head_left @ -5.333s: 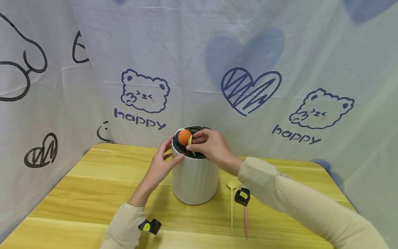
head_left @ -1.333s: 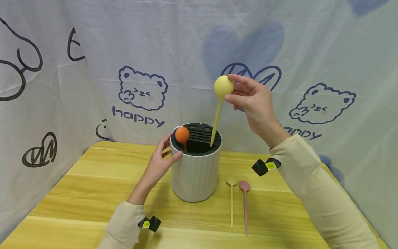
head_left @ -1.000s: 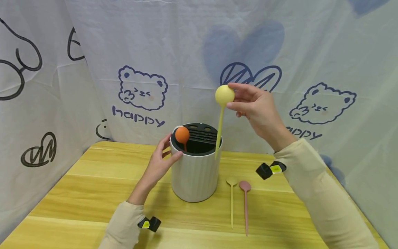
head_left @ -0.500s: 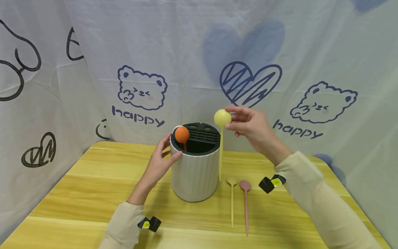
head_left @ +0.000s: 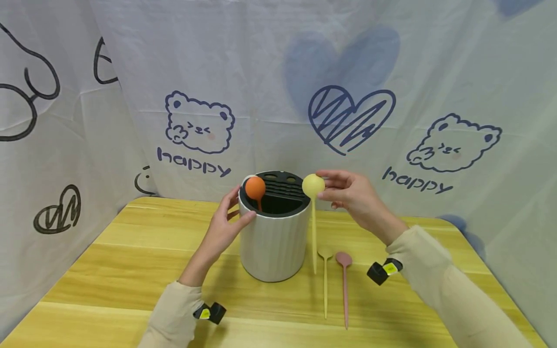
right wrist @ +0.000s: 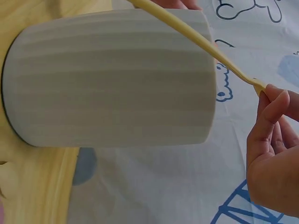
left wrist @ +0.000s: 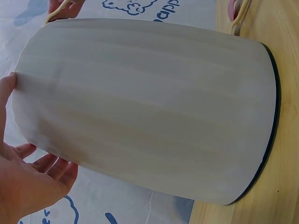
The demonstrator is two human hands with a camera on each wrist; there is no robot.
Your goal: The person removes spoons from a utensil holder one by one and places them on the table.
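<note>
A white ribbed utensil holder (head_left: pixel 274 249) with a black slotted top stands upright on the table. My left hand (head_left: pixel 223 229) grips its upper left side, thumb in front and fingers round the back. An orange spoon (head_left: pixel 255 188) stands in the holder's front opening, its round head above the rim. Just right of the holder, my right hand (head_left: pixel 359 200) pinches a pale yellow spoon (head_left: pixel 313 186) by its round head. That spoon's handle hangs straight down outside the holder; the right wrist view shows the handle (right wrist: pixel 201 42) crossing before the white wall.
Another yellow spoon (head_left: pixel 325 287) and a pink spoon (head_left: pixel 344 259) lie side by side on the wooden table (head_left: pixel 109 270), right of the holder, handles towards me. A printed white cloth (head_left: pixel 270 72) hangs behind the table's far edge.
My right hand lifted the yellow spoon out of the holder, carried it right past the rim, and lowered it beside the holder. The left hand kept its hold.
</note>
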